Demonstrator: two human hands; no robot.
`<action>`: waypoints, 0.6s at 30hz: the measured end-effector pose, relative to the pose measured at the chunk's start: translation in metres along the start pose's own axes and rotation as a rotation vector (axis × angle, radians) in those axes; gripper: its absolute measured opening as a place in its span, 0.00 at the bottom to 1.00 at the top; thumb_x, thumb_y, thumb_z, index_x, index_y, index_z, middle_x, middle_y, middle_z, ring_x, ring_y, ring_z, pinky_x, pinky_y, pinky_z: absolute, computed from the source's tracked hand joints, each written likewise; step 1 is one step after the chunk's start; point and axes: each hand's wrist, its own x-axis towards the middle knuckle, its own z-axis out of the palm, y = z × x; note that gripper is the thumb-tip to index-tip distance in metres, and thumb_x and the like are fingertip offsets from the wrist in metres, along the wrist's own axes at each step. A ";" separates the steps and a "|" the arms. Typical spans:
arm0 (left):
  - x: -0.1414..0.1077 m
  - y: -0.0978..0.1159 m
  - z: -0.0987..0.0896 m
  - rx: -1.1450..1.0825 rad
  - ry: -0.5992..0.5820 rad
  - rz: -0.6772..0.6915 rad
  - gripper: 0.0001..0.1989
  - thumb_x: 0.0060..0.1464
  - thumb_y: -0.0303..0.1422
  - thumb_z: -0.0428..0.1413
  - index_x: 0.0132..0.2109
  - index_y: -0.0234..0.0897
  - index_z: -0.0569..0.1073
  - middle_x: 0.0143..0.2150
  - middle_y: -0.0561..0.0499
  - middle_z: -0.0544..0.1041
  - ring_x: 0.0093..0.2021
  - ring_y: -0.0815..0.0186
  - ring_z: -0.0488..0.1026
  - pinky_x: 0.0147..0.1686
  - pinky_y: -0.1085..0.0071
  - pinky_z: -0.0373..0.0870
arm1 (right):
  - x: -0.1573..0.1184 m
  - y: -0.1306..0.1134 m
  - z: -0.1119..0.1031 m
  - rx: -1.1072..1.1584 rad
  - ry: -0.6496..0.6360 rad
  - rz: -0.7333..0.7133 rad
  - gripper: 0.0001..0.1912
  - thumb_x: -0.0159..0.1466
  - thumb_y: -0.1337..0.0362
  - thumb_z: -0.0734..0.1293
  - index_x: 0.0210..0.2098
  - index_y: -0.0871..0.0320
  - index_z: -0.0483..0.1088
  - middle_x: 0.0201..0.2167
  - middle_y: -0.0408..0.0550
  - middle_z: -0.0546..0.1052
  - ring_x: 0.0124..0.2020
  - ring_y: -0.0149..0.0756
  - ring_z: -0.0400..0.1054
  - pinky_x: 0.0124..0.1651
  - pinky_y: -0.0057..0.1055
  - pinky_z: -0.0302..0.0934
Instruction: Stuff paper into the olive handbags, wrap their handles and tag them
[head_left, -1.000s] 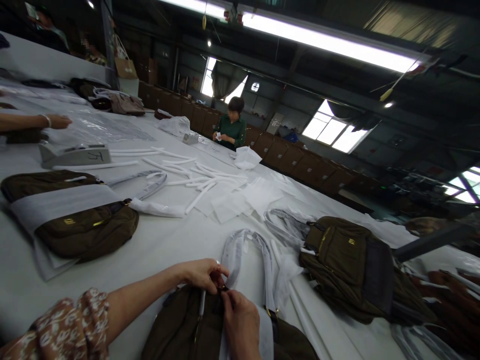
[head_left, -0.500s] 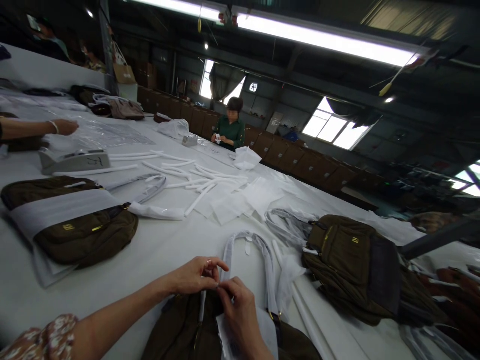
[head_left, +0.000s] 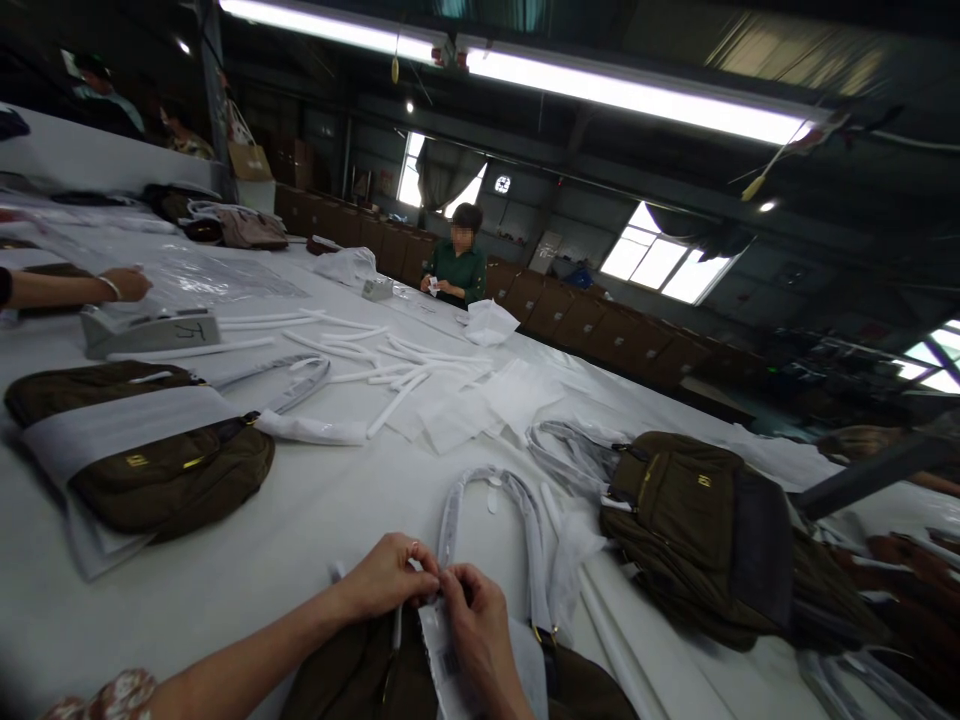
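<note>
A dark olive-brown handbag [head_left: 345, 670] lies at the bottom, partly hidden by my forearms. Its looped handle [head_left: 530, 515], wrapped in translucent film, stretches away from me. My left hand [head_left: 394, 578] is closed in a pinch at the near left foot of the handle. Right beside it, fingertips almost touching, my right hand [head_left: 480, 615] pinches too. Below the fingertips hangs a clear plastic packet [head_left: 444, 655] with a dark printed patch, partly behind my right hand. Whatever sits between the fingertips is too small to make out. White wrap [head_left: 531, 660] covers part of the bag.
Another wrapped olive bag [head_left: 165, 480] lies left, and more olive bags [head_left: 697, 540] are stacked right. White foam tubes [head_left: 397, 400], thin sheets [head_left: 457, 420] and a tape dispenser [head_left: 150, 330] lie beyond. A co-worker's hand [head_left: 127, 284] is at far left; another person [head_left: 457, 265] stands across the table.
My left fingers have come down and closed into a pinch against my right fingertips. The packet shows more beneath them. The co-worker's hand at left has lowered slightly.
</note>
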 end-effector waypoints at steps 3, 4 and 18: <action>-0.001 -0.002 0.002 -0.038 0.028 -0.024 0.07 0.43 0.32 0.59 0.29 0.32 0.75 0.23 0.52 0.76 0.22 0.67 0.70 0.26 0.72 0.65 | -0.001 0.001 0.001 -0.018 0.018 -0.007 0.17 0.61 0.53 0.62 0.24 0.59 0.70 0.21 0.44 0.71 0.26 0.33 0.62 0.30 0.27 0.54; -0.002 -0.002 0.003 -0.056 0.035 -0.029 0.07 0.44 0.33 0.59 0.29 0.32 0.74 0.23 0.51 0.76 0.22 0.67 0.70 0.26 0.72 0.66 | -0.001 0.001 0.001 -0.021 0.024 -0.010 0.17 0.61 0.53 0.61 0.23 0.58 0.69 0.21 0.43 0.71 0.26 0.33 0.62 0.30 0.27 0.54; -0.005 -0.003 0.001 -0.336 0.047 0.012 0.13 0.49 0.36 0.58 0.24 0.36 0.64 0.17 0.61 0.61 0.20 0.75 0.52 0.22 0.76 0.50 | -0.014 -0.023 -0.064 -0.543 -0.554 -0.461 0.25 0.63 0.70 0.59 0.58 0.46 0.64 0.58 0.48 0.69 0.57 0.42 0.63 0.56 0.39 0.53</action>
